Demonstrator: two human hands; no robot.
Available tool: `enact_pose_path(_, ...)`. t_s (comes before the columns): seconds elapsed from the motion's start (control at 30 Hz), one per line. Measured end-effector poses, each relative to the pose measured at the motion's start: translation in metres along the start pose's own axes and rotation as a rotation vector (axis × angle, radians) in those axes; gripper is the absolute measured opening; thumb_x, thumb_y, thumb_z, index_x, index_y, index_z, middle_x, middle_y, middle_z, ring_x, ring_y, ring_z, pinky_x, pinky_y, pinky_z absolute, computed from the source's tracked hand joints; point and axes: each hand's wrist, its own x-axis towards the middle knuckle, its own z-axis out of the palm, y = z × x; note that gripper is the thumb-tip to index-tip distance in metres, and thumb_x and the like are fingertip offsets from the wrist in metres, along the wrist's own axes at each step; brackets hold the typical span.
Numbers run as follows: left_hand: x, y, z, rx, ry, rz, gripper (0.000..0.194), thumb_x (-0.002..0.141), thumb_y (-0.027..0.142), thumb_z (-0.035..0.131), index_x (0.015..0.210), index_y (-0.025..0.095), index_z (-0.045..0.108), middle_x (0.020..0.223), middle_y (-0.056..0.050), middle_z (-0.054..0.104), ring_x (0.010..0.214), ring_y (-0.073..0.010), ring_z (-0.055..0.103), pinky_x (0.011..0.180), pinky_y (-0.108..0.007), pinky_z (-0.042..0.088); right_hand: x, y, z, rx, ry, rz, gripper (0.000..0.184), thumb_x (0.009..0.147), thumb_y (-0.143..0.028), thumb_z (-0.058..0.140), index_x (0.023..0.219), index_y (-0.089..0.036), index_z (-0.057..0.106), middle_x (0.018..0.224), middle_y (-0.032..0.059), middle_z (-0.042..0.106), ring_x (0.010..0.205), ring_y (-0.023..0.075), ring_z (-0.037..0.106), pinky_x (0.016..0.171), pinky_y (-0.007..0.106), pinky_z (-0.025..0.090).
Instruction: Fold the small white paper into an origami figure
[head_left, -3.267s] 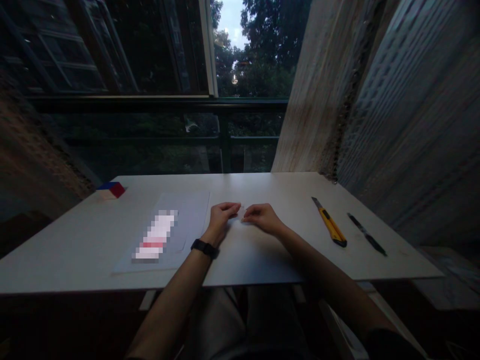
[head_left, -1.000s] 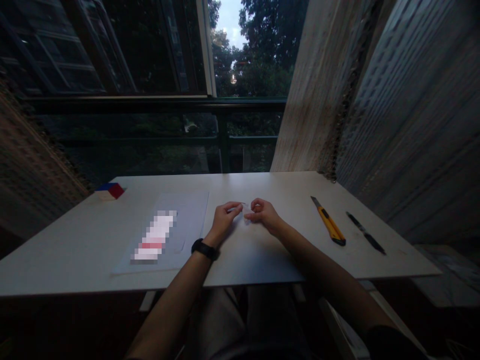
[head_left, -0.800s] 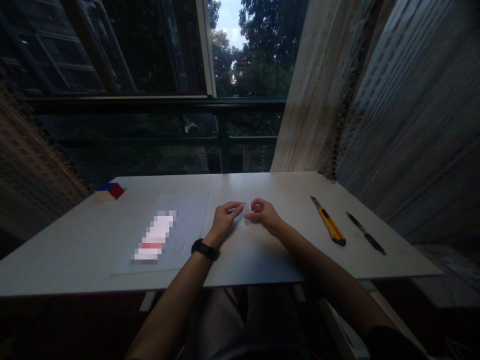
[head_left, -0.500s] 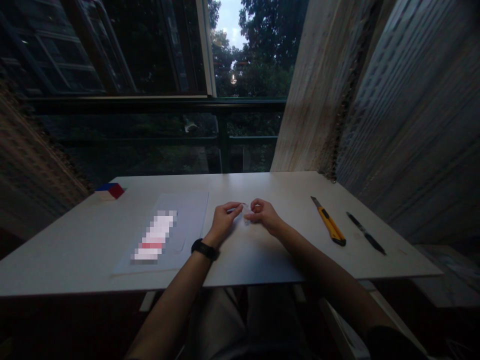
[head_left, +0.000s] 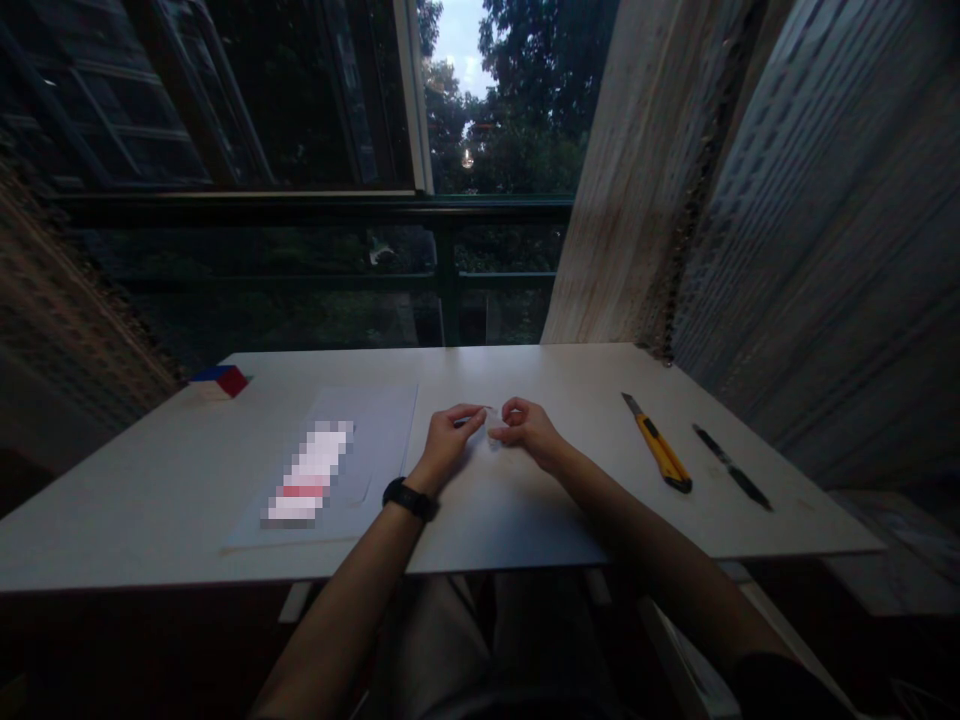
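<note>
Over the middle of the white table (head_left: 480, 365), my left hand (head_left: 451, 430) and my right hand (head_left: 529, 430) come close together. Between them is a small whitish, translucent thing (head_left: 494, 424), too small and dim to name. My left thumb and fingertips pinch its left edge. From the right, my right hand grips it with thumb and curled fingers. A dark watch (head_left: 409, 498) is on my left wrist.
White paper (head_left: 386, 420) with a blurred-out item (head_left: 311, 475) lies left of my hands. A red, blue and white cube (head_left: 219, 382) sits at the far left. To the right lie a yellow utility knife (head_left: 656, 442), blade showing, and a dark pen (head_left: 731, 466).
</note>
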Motion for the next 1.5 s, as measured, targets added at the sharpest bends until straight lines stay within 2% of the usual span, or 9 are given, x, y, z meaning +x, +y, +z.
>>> enact_pose_path(0.27, 0.0003, -0.0034, -0.0006, 0.025, 0.033, 0.011, 0.023, 0.068, 0.034, 0.066, 0.077, 0.014, 0.072, 0.086, -0.01, 0.07, 0.082, -0.0223, 0.062, 0.072, -0.031, 0.046, -0.0002, 0.0005, 0.0009, 0.008, -0.016, -0.018, 0.046, 0.041, -0.023, 0.082, 0.07, -0.018, 0.047, 0.053, -0.0047, 0.06, 0.044, 0.0104, 0.056, 0.043, 0.02, 0.039)
enact_pose_path(0.47, 0.0005, -0.0004, 0.0005, 0.039, 0.036, -0.003, 0.027, 0.067, 0.037, 0.066, 0.078, 0.013, 0.072, 0.085, -0.01, 0.07, 0.084, -0.0224, 0.062, 0.077, -0.032, 0.045, -0.0015, -0.0021, 0.0013, -0.008, -0.006, 0.001, 0.047, 0.04, -0.024, 0.083, 0.068, -0.018, 0.046, 0.052, -0.0053, 0.059, 0.043, 0.0095, 0.054, 0.043, 0.019, 0.039)
enact_pose_path(0.73, 0.0028, -0.0034, -0.0028, 0.308, 0.053, 0.044, 0.028, 0.068, 0.041, 0.061, 0.062, 0.014, 0.066, 0.061, -0.004, 0.064, 0.058, -0.0152, 0.056, 0.058, -0.026, 0.042, -0.0039, -0.0038, 0.0011, -0.023, -0.1, 0.062, 0.046, 0.04, -0.023, 0.082, 0.068, -0.018, 0.046, 0.051, -0.0063, 0.057, 0.043, 0.0093, 0.053, 0.043, 0.02, 0.038)
enact_pose_path(0.97, 0.0008, -0.0014, -0.0023, 0.448, -0.015, 0.125, 0.025, 0.077, 0.034, 0.049, 0.063, 0.016, 0.058, 0.062, -0.001, 0.059, 0.062, -0.0132, 0.052, 0.06, -0.025, 0.038, -0.0027, -0.001, -0.0007, -0.05, -0.113, 0.064, 0.046, 0.04, -0.022, 0.082, 0.069, -0.018, 0.047, 0.049, -0.0077, 0.054, 0.04, 0.0075, 0.049, 0.041, 0.019, 0.036)
enact_pose_path(1.13, -0.0009, -0.0005, -0.0012, 0.569, 0.004, 0.16, 0.026, 0.079, 0.035, 0.047, 0.061, 0.017, 0.053, 0.063, 0.0, 0.055, 0.062, -0.013, 0.047, 0.059, -0.025, 0.034, -0.0034, -0.0025, 0.0011, -0.059, -0.1, 0.048, 0.046, 0.039, -0.023, 0.082, 0.068, -0.018, 0.047, 0.048, -0.0089, 0.051, 0.039, 0.0072, 0.048, 0.042, 0.019, 0.036)
enact_pose_path(1.5, -0.0017, -0.0006, -0.0003, 0.537, 0.016, 0.16, 0.032, 0.081, 0.04, 0.045, 0.059, 0.017, 0.054, 0.059, 0.0, 0.053, 0.059, -0.0129, 0.045, 0.057, -0.025, 0.032, -0.0054, -0.0026, 0.0036, -0.063, -0.101, 0.03, 0.045, 0.039, -0.022, 0.083, 0.065, -0.017, 0.046, 0.048, -0.0091, 0.051, 0.04, 0.0063, 0.048, 0.042, 0.019, 0.037)
